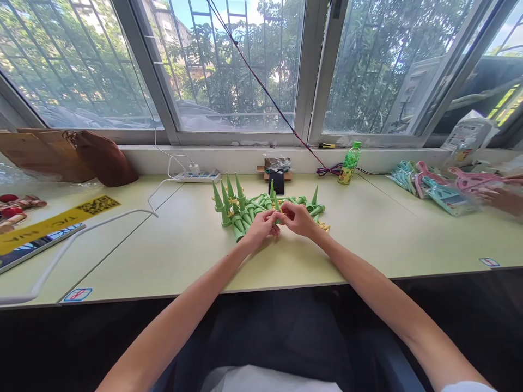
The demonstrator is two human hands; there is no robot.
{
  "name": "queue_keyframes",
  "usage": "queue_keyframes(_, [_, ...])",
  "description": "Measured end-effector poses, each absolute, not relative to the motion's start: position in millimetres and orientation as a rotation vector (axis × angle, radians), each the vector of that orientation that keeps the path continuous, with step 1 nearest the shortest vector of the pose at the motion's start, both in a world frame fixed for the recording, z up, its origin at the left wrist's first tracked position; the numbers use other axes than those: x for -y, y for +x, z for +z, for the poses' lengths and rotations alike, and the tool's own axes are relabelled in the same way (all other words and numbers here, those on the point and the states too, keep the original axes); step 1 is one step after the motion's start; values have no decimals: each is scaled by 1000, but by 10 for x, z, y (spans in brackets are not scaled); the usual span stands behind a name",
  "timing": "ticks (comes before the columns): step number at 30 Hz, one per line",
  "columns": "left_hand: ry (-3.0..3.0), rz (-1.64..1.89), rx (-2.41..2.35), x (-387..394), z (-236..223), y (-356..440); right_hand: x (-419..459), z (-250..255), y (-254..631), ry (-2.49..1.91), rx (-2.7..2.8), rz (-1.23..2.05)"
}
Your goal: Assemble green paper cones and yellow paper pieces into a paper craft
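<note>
My left hand (263, 226) and my right hand (299, 219) meet over the table, with fingers pinched around a green cone-shaped plastic piece (276, 202). Its pointed tip sticks up above my fingers, while the lower part is hidden by them. Around and behind my hands lies a heap of green plastic tubes (242, 218). Several green cones (240, 190) stand upright at the left of the heap, and another cone (315, 196) rises at its right. Small yellow pieces (324, 226) lie beside the heap, to the right of my right wrist.
Behind the heap are a phone (277, 183) and a power strip (204, 177). A green-capped bottle (350, 164) stands by the window sill. At right, another person's hand (500, 198) is near bagged pink and blue plastic items (447, 196). A white bent rod (102, 220) crosses the left side.
</note>
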State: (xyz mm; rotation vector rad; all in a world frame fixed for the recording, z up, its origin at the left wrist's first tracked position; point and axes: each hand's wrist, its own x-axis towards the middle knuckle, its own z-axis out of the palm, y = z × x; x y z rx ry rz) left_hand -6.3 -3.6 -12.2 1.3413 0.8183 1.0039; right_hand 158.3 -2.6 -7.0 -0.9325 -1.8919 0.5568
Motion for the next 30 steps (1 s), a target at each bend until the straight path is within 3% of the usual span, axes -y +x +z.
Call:
queue_keyframes(11, [1821,1194,-1181,137,-55,4,-114,-60,1649,-1154,1651,340])
queue_keyframes(18, [2051,1062,-1312,146,-110,-23,-161,-75,1726,-1226,1675,229])
queue_keyframes(30, [2285,1009,-1195,156,-102,-8,-260,-175,1782,-1207,1953,142])
